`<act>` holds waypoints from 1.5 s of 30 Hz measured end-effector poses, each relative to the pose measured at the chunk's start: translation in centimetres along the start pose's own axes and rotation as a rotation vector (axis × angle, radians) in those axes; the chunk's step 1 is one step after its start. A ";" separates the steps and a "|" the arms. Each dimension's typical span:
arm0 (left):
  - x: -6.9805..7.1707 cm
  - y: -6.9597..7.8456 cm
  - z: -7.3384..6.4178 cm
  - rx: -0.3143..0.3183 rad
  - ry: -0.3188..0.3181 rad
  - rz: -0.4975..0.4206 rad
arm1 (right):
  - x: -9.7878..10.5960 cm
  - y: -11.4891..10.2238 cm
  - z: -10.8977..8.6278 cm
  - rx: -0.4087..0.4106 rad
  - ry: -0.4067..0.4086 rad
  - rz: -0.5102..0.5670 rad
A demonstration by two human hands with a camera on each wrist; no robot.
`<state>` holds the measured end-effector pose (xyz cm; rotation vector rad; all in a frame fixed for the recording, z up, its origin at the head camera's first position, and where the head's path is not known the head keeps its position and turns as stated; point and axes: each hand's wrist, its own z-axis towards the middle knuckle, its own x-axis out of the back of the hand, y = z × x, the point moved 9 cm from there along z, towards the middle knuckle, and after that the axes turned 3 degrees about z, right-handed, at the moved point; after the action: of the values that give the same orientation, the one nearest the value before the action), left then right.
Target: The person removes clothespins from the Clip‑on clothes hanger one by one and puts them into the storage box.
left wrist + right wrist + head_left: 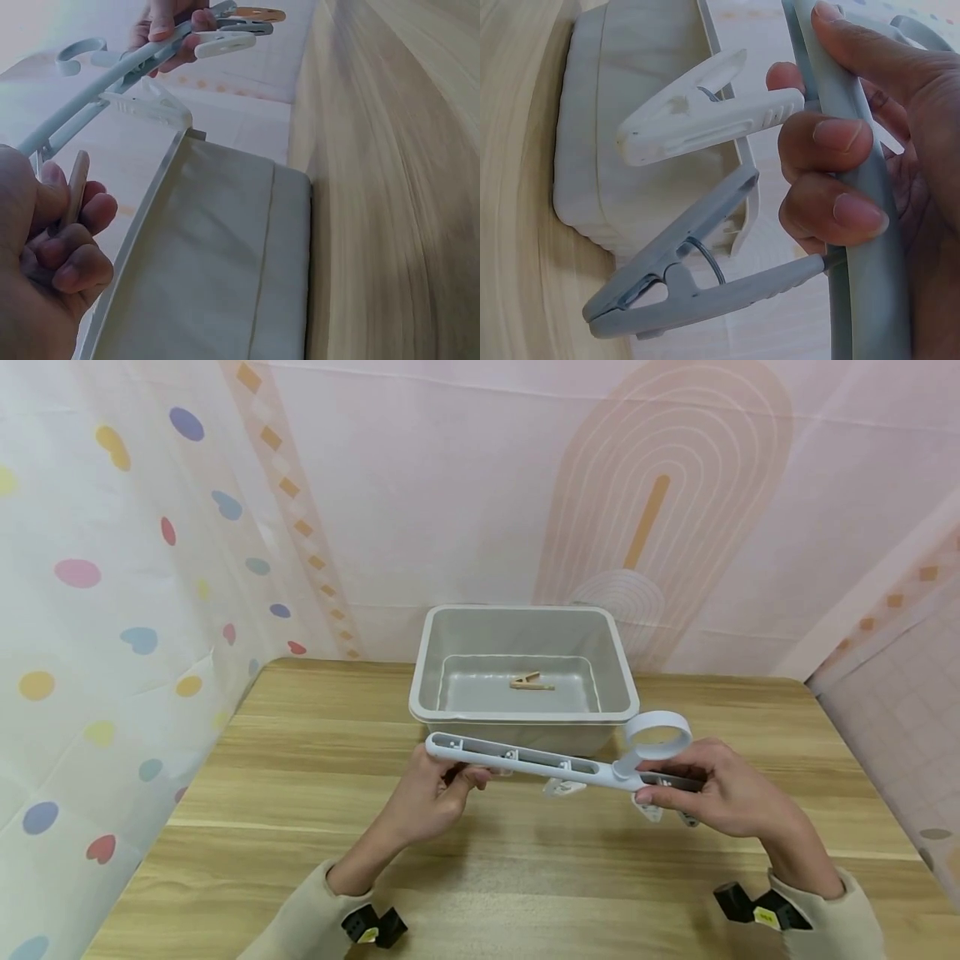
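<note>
A pale grey clip hanger (540, 768) with a slotted bar and a ring-shaped hook (660, 749) is held up level over the table. My right hand (731, 789) grips its right end, fingers wrapped round the bar. Beside those fingers hang a white clothespin (712, 124) and a grey clothespin (712, 296); an orange clothespin (259, 13) shows farther along in the left wrist view. At the bar's left end, my left hand (427, 802) pinches a beige clothespin (76, 184) between thumb and fingers, mostly hidden in the head view. Another white clothespin (562, 787) hangs mid-bar.
Just behind the hanger stands a light grey bin (525, 717), with a tan clothespin (531, 682) lying on its floor. The wooden table (262, 793) backs onto a patterned curtain (420, 493), which also runs along the left side.
</note>
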<state>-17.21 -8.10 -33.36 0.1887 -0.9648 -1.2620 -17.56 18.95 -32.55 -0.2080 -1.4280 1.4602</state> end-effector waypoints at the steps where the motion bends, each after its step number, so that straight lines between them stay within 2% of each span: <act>1: 0.0 0.1 0.0 -0.008 0.006 -0.002 | 0.0 0.0 0.0 -0.005 0.004 -0.002; 10: 0.1 -0.2 0.0 0.027 0.023 -0.033 | 0.2 0.0 0.0 -0.008 0.019 -0.030; 21: 0.4 -0.2 -0.2 -0.001 0.062 -0.028 | 0.3 -0.1 0.2 -0.001 0.022 -0.022; 28: 0.4 -0.4 -0.4 0.022 0.066 -0.042 | 0.1 -0.4 0.2 0.007 0.026 -0.010; 30: 0.3 -0.4 -0.4 0.039 0.069 -0.070 | 0.1 -0.4 0.2 0.011 0.028 -0.007; 37: -0.8 -1.3 -0.6 0.163 0.059 -0.322 | 0.1 -0.2 0.2 0.021 0.035 -0.015; 41: -1.3 -1.4 -0.6 0.171 0.029 -0.369 | 0.2 0.2 0.0 0.023 0.027 -0.015; 45: -1.4 -1.3 -0.6 0.178 -0.017 -0.351 | 0.4 0.4 -0.3 0.036 0.020 -0.032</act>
<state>-17.71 -7.55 -35.22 0.5040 -1.0910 -1.4971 -17.69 19.51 -32.75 -0.1760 -1.3818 1.4534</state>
